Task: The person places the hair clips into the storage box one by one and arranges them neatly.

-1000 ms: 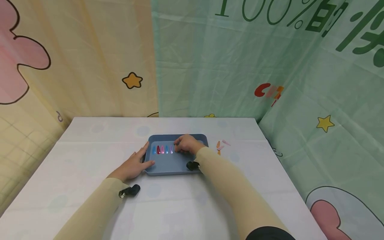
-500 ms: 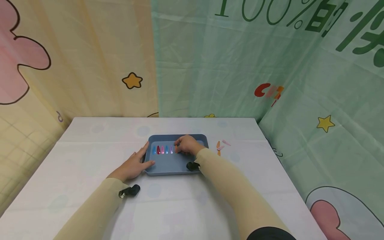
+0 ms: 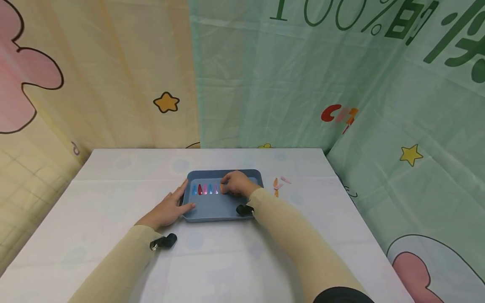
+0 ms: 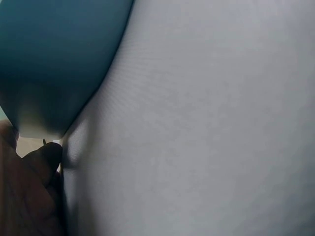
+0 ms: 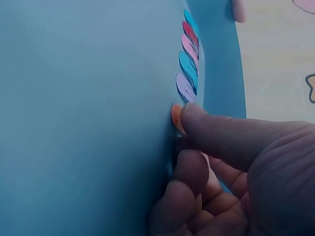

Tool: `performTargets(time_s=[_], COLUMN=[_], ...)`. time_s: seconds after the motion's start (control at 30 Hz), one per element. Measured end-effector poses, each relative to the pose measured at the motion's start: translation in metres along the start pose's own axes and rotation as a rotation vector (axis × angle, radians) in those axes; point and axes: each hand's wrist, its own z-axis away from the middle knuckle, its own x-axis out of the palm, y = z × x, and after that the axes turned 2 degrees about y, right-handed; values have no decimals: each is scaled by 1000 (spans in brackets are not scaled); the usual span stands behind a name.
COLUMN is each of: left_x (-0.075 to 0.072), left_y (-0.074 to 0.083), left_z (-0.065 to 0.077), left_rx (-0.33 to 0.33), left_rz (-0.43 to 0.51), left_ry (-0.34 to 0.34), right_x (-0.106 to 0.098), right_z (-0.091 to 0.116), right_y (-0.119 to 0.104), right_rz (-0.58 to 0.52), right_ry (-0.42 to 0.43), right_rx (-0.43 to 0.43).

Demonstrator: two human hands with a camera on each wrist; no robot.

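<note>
A blue-grey tray (image 3: 219,212) lies on the table with a row of snap hair clips in its upper part. From left to right they are light blue, a red clip (image 3: 200,189), pink, blue and a purple clip (image 3: 216,189). At the row's right end my right hand (image 3: 238,183) pinches an orange hair clip (image 5: 176,115) between thumb and fingers, down at the tray floor. Part of that clip is hidden by the thumb. My left hand (image 3: 168,209) rests against the tray's left edge, fingers extended and thumb over the rim; the left wrist view shows little of it.
Right of the tray, several loose clips lie on the white tablecloth (image 3: 235,261), among them an orange one (image 3: 275,182) and a pink one (image 3: 286,180). Printed curtains (image 3: 261,84) stand behind the table and along its sides.
Both hands and the tray stay in place. Beside the right fingertips, slightly more of the orange hair clip shows now.
</note>
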Motion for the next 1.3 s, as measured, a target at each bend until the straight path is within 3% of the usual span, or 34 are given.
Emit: performTargets(time_s=[0.47, 0.93, 1.1, 1.3], left_x=[0, 1, 1, 0], left_y=[-3, 0, 1, 1], left_z=[-2, -1, -1, 0], left_rx=[4, 9, 7, 4], left_rz=[-6, 7, 7, 8], left_ry=[6, -3, -6, -8], right_x=[1, -1, -14, -47], right_z=[3, 2, 8, 21], right_y=[-2, -2, -8, -13], right_rz=[46, 23, -48, -185], right_ry=[10, 14, -4, -29], right_rx=[-16, 13, 3, -28])
